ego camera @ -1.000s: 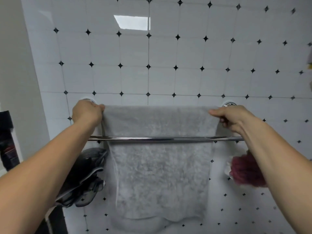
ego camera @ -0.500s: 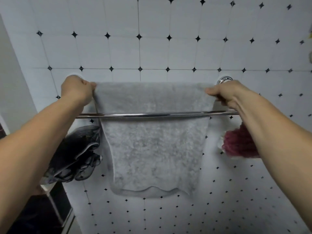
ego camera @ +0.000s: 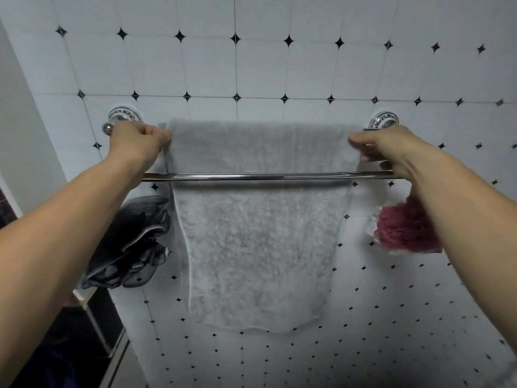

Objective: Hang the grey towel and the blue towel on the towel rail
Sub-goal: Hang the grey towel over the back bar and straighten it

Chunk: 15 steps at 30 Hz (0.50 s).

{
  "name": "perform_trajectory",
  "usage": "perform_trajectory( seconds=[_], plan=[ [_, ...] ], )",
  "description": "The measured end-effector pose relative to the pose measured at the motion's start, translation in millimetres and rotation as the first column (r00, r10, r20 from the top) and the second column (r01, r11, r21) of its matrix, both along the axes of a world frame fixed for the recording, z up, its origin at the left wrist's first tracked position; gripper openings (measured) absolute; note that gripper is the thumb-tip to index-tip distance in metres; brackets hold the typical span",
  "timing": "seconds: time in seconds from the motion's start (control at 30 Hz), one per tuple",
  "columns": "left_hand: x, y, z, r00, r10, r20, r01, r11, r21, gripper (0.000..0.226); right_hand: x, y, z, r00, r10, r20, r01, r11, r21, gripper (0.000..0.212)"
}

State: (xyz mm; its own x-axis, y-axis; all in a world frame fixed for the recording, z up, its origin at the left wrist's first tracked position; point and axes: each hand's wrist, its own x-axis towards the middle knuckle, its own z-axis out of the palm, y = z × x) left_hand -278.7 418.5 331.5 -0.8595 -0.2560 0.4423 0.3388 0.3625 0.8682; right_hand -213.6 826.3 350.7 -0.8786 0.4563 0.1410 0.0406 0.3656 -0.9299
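Observation:
The grey towel point(ego camera: 260, 242) hangs over the back bar of a chrome double towel rail point(ego camera: 260, 177) fixed to the tiled wall. Its front flap drops behind the front bar and ends well below it. My left hand point(ego camera: 137, 142) pinches the towel's top left edge. My right hand point(ego camera: 383, 148) pinches the top right edge. Both hands sit just above the front bar. No blue towel is in view.
A dark grey bath pouf point(ego camera: 134, 245) hangs below the rail at the left. A red and white pouf point(ego camera: 402, 231) hangs at the right, partly behind my right forearm. Round chrome rail mounts point(ego camera: 124, 117) sit at both ends. A dark cabinet edge point(ego camera: 92, 326) is at lower left.
The camera has tilted and the rail mounts have come into sight. My hands have stayed on the towel's top corners, and the towel hangs much as before.

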Motion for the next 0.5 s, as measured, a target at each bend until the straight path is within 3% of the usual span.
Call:
perform_trajectory(
  seconds=[0.07,0.23,0.37,0.5],
  plan=[
    [-1.9,5.7,4.0,1.000,-0.009,-0.027,0.010,1.000,0.027,0.021,-3.5,-4.4,-2.8,1.000,-0.006,-0.024,0.006,1.000,-0.010,0.019],
    [-4.3,6.6,4.7,0.999,0.045,0.006,-0.044,0.997,-0.066,0.032,-1.2,0.3,-6.1,0.996,-0.010,-0.093,0.015,0.998,0.058,0.025],
    [1.5,-2.6,-6.6,0.997,-0.001,0.082,0.016,0.983,-0.185,0.028,13.7,15.6,-1.4,0.998,0.032,0.050,-0.042,0.972,0.231,0.031],
    [3.4,-5.8,-5.2,0.998,-0.028,0.065,0.036,0.991,-0.128,0.025,13.0,10.7,3.7,0.992,0.007,0.128,-0.046,0.952,0.303,0.028]
  ],
)
